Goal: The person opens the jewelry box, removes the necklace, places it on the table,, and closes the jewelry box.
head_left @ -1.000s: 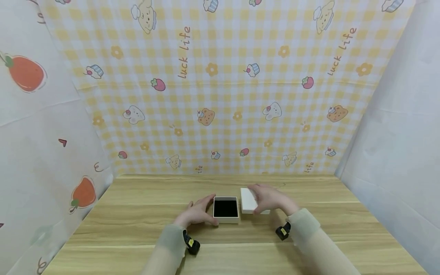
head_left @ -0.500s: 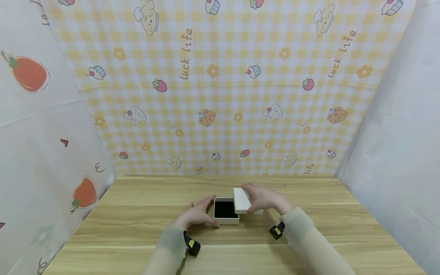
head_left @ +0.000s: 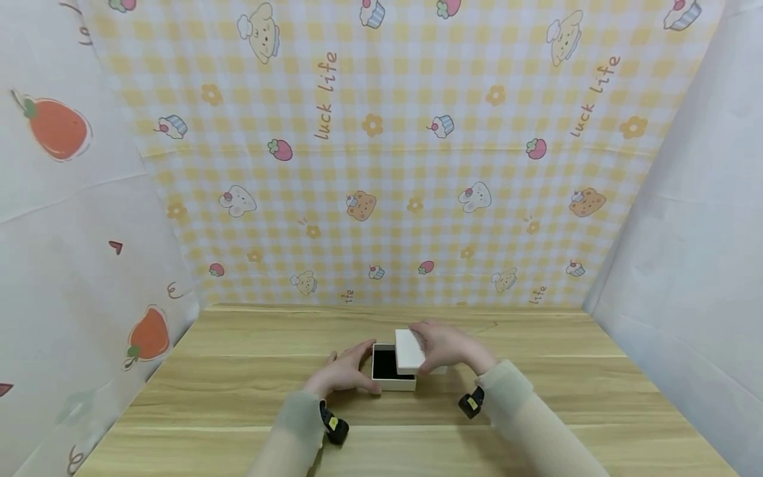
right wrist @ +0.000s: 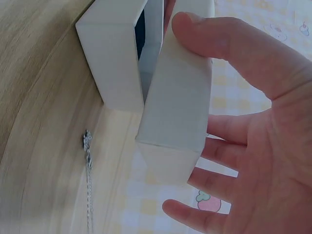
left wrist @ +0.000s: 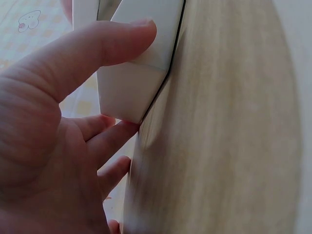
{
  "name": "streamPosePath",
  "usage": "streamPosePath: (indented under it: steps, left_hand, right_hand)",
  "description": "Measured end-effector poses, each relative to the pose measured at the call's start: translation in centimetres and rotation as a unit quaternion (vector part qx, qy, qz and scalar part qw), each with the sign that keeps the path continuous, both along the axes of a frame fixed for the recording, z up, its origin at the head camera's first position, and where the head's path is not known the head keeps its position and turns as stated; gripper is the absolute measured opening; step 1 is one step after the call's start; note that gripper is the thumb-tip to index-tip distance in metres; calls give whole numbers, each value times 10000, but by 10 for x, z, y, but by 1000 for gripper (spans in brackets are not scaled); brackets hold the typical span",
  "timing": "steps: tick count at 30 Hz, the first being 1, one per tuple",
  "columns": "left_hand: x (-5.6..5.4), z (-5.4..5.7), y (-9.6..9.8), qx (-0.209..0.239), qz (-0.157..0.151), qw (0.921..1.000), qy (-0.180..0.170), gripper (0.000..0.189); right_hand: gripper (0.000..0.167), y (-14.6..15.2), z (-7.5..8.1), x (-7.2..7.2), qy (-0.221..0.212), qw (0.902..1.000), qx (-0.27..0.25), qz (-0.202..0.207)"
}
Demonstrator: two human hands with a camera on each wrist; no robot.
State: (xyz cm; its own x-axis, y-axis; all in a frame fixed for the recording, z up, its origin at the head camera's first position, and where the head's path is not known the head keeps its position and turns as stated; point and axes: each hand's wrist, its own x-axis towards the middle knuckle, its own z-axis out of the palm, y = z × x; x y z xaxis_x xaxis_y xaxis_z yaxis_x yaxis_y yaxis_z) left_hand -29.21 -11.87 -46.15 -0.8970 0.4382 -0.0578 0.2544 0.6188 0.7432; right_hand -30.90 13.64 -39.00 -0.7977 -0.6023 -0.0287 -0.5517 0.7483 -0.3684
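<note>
A small white box base (head_left: 395, 385) with a black lining stands on the wooden table. My left hand (head_left: 344, 373) grips it from the left; in the left wrist view the thumb (left wrist: 129, 41) lies on its near wall and fingers touch its end. From the right, my right hand (head_left: 450, 347) holds the white box lid (head_left: 408, 352) between thumb and fingers. The lid hangs over the right half of the base, covering part of the lining. In the right wrist view, the lid (right wrist: 178, 102) is tilted and a gap shows between it and the base (right wrist: 112, 63).
A silver chain (right wrist: 88, 161) with a clasp or pendant lies on the table (right wrist: 44, 161) in the right wrist view. Behind the table hangs a yellow checked cloth (head_left: 393, 165); white cloths (head_left: 685, 218) hang at both sides.
My right hand has carried the lid leftward, from beside the base to over its right half. The left hand and base have stayed in place.
</note>
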Motion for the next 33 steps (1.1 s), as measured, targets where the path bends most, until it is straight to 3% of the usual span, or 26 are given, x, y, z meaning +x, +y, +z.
streamPosePath:
  steps: [33]
  left_hand:
    - [0,2,2,-43,50,10000,35,103]
  right_hand:
    - [90,-30,-15,3,14,9996,-259,82]
